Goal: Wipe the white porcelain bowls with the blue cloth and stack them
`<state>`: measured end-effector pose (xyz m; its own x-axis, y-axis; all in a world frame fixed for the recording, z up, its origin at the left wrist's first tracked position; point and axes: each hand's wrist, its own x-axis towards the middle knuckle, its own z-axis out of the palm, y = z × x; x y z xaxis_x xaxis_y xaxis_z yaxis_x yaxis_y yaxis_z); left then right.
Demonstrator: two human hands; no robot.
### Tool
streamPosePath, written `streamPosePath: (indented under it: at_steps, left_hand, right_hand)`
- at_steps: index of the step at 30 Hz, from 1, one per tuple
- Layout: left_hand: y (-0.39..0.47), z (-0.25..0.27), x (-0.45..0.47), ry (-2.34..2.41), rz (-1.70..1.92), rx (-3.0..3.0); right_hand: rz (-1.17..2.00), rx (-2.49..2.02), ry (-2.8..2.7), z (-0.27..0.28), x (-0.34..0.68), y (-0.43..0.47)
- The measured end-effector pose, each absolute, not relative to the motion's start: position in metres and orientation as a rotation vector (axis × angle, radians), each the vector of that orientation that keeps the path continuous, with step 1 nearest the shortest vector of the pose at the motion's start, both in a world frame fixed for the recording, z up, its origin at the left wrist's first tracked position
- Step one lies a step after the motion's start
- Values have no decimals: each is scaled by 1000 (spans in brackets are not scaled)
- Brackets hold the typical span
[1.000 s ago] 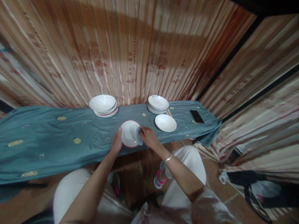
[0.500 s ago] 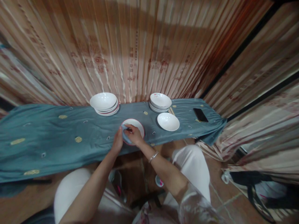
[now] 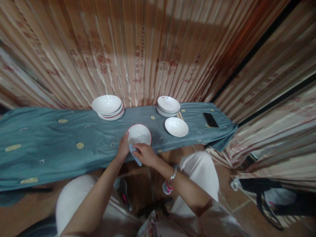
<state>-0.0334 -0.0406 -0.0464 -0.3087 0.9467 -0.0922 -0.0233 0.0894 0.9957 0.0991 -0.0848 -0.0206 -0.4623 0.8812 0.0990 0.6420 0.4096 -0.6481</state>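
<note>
A white bowl with a red rim [image 3: 140, 133] is tilted a little toward me above the front edge of the cloth-covered table. My left hand [image 3: 123, 146] grips its left side, fingers closed on the rim. My right hand [image 3: 145, 154] is closed on a light blue cloth [image 3: 135, 156], which lies over the bowl's near rim and hangs down below it. To the right rests a single white bowl [image 3: 176, 127]. Behind that one stands a stack of white bowls [image 3: 169, 104], the top one with a floral print. Another stack of bowls [image 3: 107, 105] is at the back left.
A teal cloth [image 3: 61, 148] with yellow pineapple prints covers the long table. On its right end lies a black phone [image 3: 210, 120]. Wooden chopsticks [image 3: 180, 116] show beside the right stack. A pleated curtain [image 3: 138, 49] hangs right behind the table. My knees are below the near edge.
My right hand has drawn the cloth from inside the bowl down to its near rim. The bowl's inside now shows more. My left hand keeps its hold.
</note>
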Motion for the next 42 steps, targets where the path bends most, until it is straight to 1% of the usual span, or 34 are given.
streamPosePath:
  at_steps: [7, 11, 16, 20, 23, 26, 29, 31, 35, 42]
  left_hand:
    - [-42, -46, -35, 1484, 1294, 1055]
    - [-42, -47, -37, 1502, 1279, 1137]
    - [-44, -49, -38, 1500, 1284, 1158]
    - [-43, -52, -38, 1510, 1285, 1120]
    - [-40, -54, -37, 1519, 1283, 1086]
    - [-36, -55, -35, 1539, 1279, 1039]
    - [-34, -56, -33, 1508, 1365, 1021]
    - [-32, -56, -34, 1496, 1424, 1044]
    - [-29, -57, -37, 1566, 1392, 1089]
    - [-33, -59, -40, 1495, 1401, 1175]
  right_hand:
    - [408, -1271, -2617, -29, 147, -82]
    - [272, -1326, -2709, -26, 163, -60]
    - [167, -1420, -2681, -24, 150, -35]
    - [184, -1441, -2597, -30, 136, -34]
    - [254, -1407, -2601, -34, 131, -46]
    - [448, -1333, -2538, -37, 125, -60]
    - [666, -1267, -2310, -39, 109, -66]
    - [728, -1260, -2155, -39, 96, -62]
    - [646, -1282, -2060, -36, 74, -44]
    - [319, -1276, -2257, -33, 80, -12]
